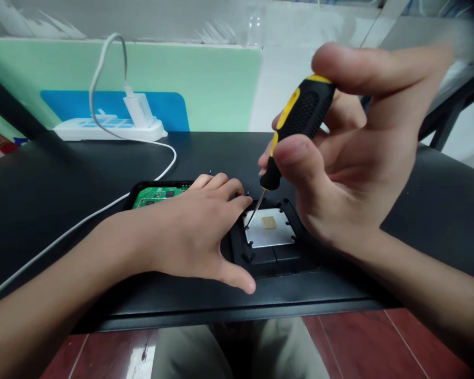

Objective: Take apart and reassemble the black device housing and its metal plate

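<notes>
My right hand (351,158) grips a black and yellow screwdriver (296,126) held upright, its tip touching the upper left corner of a silver metal plate (274,237). The plate sits inside an opened black device (260,258) on the black table. My left hand (197,231) lies flat on the device, fingers stretched out and pressing it down, fingertips right beside the screwdriver tip. Under that hand a green circuit board (156,196) shows at the device's left part.
A white power strip (106,129) with a white charger (139,109) plugged in stands at the table's back left; its white cable (102,210) runs across the table towards me. A green and blue panel (205,79) stands behind. The table's front edge (229,310) is close to my knees.
</notes>
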A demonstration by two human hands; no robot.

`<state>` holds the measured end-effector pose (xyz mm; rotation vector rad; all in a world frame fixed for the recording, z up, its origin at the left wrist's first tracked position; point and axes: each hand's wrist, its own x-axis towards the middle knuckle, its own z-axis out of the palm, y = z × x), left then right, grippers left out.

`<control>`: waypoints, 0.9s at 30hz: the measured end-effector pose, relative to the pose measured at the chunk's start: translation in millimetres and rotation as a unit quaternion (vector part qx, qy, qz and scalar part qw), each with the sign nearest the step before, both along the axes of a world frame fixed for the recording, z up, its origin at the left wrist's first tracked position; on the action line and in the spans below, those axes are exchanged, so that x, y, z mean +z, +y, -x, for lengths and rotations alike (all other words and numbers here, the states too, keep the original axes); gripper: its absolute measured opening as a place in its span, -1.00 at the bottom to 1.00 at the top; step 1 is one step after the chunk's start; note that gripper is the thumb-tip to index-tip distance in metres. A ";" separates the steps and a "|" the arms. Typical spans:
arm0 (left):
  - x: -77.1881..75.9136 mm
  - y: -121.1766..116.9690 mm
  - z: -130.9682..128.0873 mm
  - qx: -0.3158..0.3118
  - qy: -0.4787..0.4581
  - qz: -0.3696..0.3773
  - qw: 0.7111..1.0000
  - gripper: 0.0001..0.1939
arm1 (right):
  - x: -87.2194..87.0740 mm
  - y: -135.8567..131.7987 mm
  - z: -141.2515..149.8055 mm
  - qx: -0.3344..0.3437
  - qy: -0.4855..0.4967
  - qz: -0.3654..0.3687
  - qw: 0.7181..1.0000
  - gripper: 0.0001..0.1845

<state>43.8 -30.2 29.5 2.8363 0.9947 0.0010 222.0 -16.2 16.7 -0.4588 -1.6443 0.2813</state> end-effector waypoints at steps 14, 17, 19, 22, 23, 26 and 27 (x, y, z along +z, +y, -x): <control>-4.2 2.0 1.1 0.005 0.006 -0.009 1.000 -0.15 | 6.8 -5.4 10.7 0.113 0.053 0.069 0.990 -0.70; -2.4 2.1 0.2 0.006 0.006 0.006 1.000 -0.19 | 2.4 -1.6 12.8 0.108 0.060 0.017 0.992 -0.69; 0.1 1.8 -1.2 0.011 0.004 0.021 1.000 -0.22 | 1.1 -0.9 12.8 0.091 0.045 0.016 0.995 -0.68; 2.3 1.6 -2.5 0.012 0.008 0.031 0.999 -0.25 | 2.4 -1.0 10.5 0.076 0.019 0.000 0.997 -0.51; 2.2 1.7 -2.6 0.010 0.007 0.030 0.999 -0.25 | 3.4 -1.1 9.1 0.065 0.010 -0.019 0.998 -0.46; 0.6 2.4 -1.9 0.003 0.000 0.024 1.000 -0.22 | 6.5 -3.8 2.7 0.017 -0.026 -0.047 0.998 -0.38; 0.0 2.7 -1.6 0.002 -0.001 0.023 1.000 -0.19 | 7.1 -5.9 -0.2 0.007 -0.044 -0.038 0.998 -0.36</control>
